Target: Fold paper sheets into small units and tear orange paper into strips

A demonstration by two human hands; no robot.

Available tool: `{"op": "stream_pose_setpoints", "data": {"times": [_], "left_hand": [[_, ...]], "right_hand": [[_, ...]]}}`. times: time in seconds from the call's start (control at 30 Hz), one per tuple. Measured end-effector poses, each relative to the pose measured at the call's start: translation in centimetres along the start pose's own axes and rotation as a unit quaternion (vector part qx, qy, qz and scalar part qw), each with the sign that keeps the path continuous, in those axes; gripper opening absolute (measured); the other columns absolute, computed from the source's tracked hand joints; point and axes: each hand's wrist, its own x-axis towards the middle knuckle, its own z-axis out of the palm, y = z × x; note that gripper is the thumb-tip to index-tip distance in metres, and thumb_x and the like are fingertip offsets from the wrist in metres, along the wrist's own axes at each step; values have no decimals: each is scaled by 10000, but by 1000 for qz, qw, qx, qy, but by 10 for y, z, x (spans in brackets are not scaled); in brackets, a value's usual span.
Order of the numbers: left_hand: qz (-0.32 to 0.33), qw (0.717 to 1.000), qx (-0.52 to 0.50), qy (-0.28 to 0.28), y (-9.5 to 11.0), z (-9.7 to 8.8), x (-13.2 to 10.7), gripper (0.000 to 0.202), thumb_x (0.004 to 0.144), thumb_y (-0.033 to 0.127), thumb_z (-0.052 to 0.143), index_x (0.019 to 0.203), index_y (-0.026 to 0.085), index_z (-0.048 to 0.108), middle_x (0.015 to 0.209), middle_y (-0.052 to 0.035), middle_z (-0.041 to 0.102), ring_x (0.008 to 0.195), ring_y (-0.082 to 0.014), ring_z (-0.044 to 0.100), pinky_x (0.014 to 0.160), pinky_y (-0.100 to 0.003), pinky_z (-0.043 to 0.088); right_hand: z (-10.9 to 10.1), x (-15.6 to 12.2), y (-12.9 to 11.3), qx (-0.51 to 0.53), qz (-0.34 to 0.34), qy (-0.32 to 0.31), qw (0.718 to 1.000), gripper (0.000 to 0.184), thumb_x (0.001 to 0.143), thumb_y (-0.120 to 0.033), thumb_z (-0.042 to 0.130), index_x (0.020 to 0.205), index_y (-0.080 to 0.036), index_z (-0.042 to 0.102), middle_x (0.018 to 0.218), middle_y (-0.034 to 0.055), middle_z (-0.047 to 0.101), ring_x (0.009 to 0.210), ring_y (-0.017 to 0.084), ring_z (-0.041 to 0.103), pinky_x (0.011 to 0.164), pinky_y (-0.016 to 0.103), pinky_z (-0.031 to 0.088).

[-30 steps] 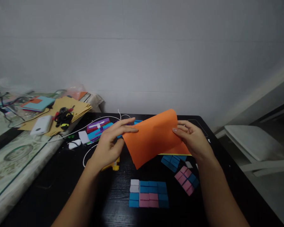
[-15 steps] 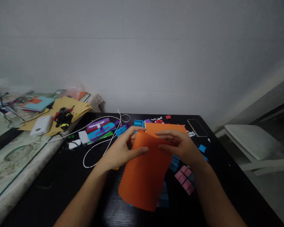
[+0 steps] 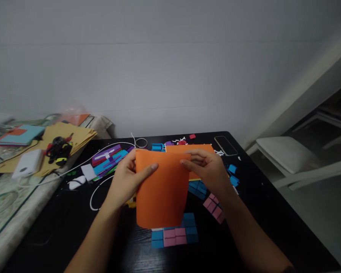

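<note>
One orange paper sheet (image 3: 162, 193) fills the middle of my remote view, held up and slightly bowed above the black table (image 3: 281, 227). I see the left hand (image 3: 127, 177) grasping its left edge, thumb laid along the near face and the other fingers mostly hidden behind, while the right hand (image 3: 211, 169) pinches near the top right corner. From here I judge creasing to be the main risk: if that left thumb presses hard while the right fingers push inward, the bowed paper could buckle and take an unwanted fold. The lower edge hangs in front of the blue-and-pink paper block panel (image 3: 172, 239) and hides its far part; I cannot tell whether they touch, and a downward sweep might drag the panel askew. Behind the right hand, another orange sheet (image 3: 187, 148) lies on the table, and a careless wrist could shove it or the pink folded pieces (image 3: 216, 213) beside the forearm. Too light a pinch, I think, would let the corner spring free
</note>
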Motion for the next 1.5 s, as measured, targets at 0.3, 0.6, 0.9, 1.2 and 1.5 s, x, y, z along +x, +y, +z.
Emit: {"op": "stream_pose_setpoints", "data": {"times": [0.3, 0.6, 0.9, 1.2, 1.5], "left_hand": [[8, 999, 24, 27, -5, -1, 4, 402, 739, 432, 915, 978, 213, 677, 844, -21, 765, 650, -188, 710, 569, -282, 593], [0, 999, 24, 46, -7, 0, 6, 447, 685, 416, 951, 988, 204, 700, 898, -25, 771, 727, -197, 724, 606, -270, 591], [7, 998, 32, 58, -8, 2, 5, 420, 679, 399, 948, 955, 198, 703, 898, -36, 772, 740, -205, 730, 612, -275, 591], [-1, 999, 12, 46, -8, 1, 6, 428, 671, 387, 958, 964, 196, 712, 921, -51, 788, 750, -210, 740, 619, -279, 603], [-28, 998, 6, 52, -14, -5, 9, 473, 654, 377, 969, 1006, 195, 713, 935, -57, 783, 767, -231, 752, 651, -321, 636]], "right_hand": [[0, 1, 2, 32, 37, 11, 999, 273, 694, -330, 915, 915, -229, 791, 798, 18, 808, 750, 210, 772, 778, 417, 683], [0, -1, 0, 54, 34, -8, 998, 256, 724, -362, 909, 913, -212, 821, 858, 35, 828, 825, 234, 798, 821, 434, 697], [0, -2, 1, 45, 21, -21, 999, 176, 797, -353, 859, 918, -229, 826, 888, 35, 836, 835, 225, 804, 805, 406, 707], [0, -2, 1, 39, 17, -11, 999, 206, 776, -318, 866, 949, -214, 824, 884, 37, 829, 839, 221, 798, 807, 397, 704], [5, -7, -6, 9, -12, -6, 1000, 290, 816, -324, 831, 1079, -226, 760, 735, -18, 759, 751, 180, 741, 790, 380, 671]]}}
